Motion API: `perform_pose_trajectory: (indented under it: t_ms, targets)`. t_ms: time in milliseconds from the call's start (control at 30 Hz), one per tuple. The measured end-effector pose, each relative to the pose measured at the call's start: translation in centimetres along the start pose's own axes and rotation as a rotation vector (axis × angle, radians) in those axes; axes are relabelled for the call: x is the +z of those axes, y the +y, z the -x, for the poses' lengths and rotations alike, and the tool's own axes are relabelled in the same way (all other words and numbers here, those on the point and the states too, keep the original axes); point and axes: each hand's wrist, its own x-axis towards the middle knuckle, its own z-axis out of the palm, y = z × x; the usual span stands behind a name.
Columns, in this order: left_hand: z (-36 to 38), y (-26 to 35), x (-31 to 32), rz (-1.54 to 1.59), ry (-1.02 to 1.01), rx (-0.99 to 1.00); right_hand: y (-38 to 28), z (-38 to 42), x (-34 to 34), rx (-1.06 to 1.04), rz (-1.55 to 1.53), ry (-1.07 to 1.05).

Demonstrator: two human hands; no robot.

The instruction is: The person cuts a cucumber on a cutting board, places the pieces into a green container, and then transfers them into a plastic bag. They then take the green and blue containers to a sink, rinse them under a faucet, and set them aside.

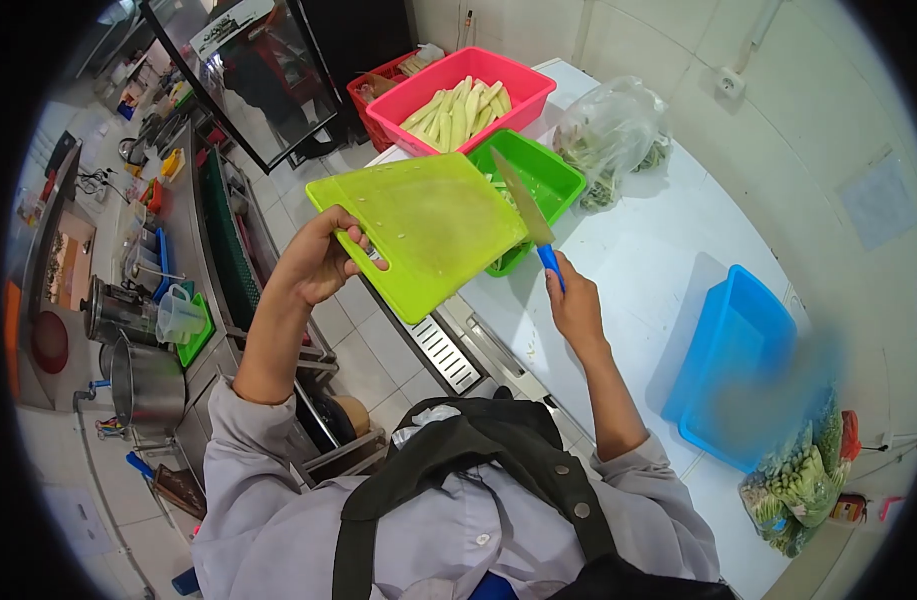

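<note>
My left hand (323,255) grips a lime-green cutting board (418,225) through its handle slot. The board is raised and overlaps the near side of a green basin (548,175), with a few small pale bits on its surface. In my right hand (575,305) is a knife (528,205) with a blue handle, its blade pointing up and away over the basin. Cut pale green pieces show in the basin between board and blade; the rest of its contents is hidden by the board.
Behind the green basin stands a pink basin (393,105) of long peeled pale vegetables (458,115). A clear plastic bag (613,130) with greens lies to its right. A blue basin (728,360) and bagged vegetables (798,490) are on the right of the white table (618,260).
</note>
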Motion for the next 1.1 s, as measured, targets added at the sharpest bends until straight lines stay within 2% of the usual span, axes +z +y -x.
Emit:
perform_pose_trajectory:
  t_ms: [33, 67, 133, 200, 267, 333, 400, 467, 533, 567, 667, 733, 767, 833, 933, 1000, 1100]
  targets:
    - [0.0, 0.0, 0.2, -0.019, -0.006, -0.003, -1.7, 0.7, -0.3, -0.124, -0.045, 0.051]
    - [0.0, 0.0, 0.3, -0.035, -0.012, -0.006, -2.3, 1.4, -0.1, -0.127, -0.043, 0.047]
    - [-0.1, 0.3, 0.2, -0.072, 0.001, -0.003, -3.1, 2.5, 0.3, -0.265, -0.039, -0.057]
    - [0.1, 0.6, -0.1, -0.114, 0.013, -0.001, -1.0, 2.2, 1.3, -0.242, -0.038, -0.051]
    - [0.4, 0.8, -0.8, -0.123, 0.032, 0.026, 0.5, 1.5, 0.6, 0.087, 0.155, -0.131]
    - [0.4, 0.6, -1.5, -0.097, 0.072, 0.039, -0.2, 1.3, 0.0, 0.112, 0.125, -0.119]
    - [0.8, 0.2, -1.9, -0.078, 0.108, 0.030, -1.3, 2.3, 0.7, -0.092, -0.014, 0.116]
    - [1.6, 0.3, -1.7, -0.034, 0.134, 0.107, 0.2, 2.8, 3.0, -0.199, 0.091, 0.175]
    - [2.8, 0.6, -2.3, -0.026, 0.206, 0.130, 2.9, 3.3, 4.3, -0.045, 0.313, -0.014]
    - [3.7, 0.7, -2.9, -0.039, 0.204, 0.149, 3.7, 3.8, 4.4, -0.035, 0.316, -0.007]
    - [6.0, 0.8, -4.7, -0.058, 0.205, 0.134, 3.6, 4.0, 3.6, -0.117, 0.341, 0.191]
    - [6.7, 0.2, -6.4, -0.025, 0.243, 0.134, 5.6, 3.1, 3.3, -0.012, 0.478, 0.015]
    - [6.9, -0.1, -6.8, 0.011, 0.284, 0.151, 6.4, 2.7, 3.4, -0.004, 0.485, 0.015]
    - [7.1, -0.5, -7.2, 0.034, 0.243, 0.154, 7.1, 0.9, 3.3, -0.213, 0.567, 0.154]
    - [7.1, -1.6, -8.0, 0.087, 0.187, 0.118, 6.9, -2.7, 4.1, -0.256, 0.638, 0.159]
    - [6.9, -2.3, -9.2, 0.133, 0.067, 0.104, 7.4, -2.8, 4.1, -0.237, 0.654, 0.177]
    - [7.4, -3.5, -9.6, 0.232, 0.089, 0.150, 10.9, 0.9, 1.1, -0.164, 0.611, 0.138]
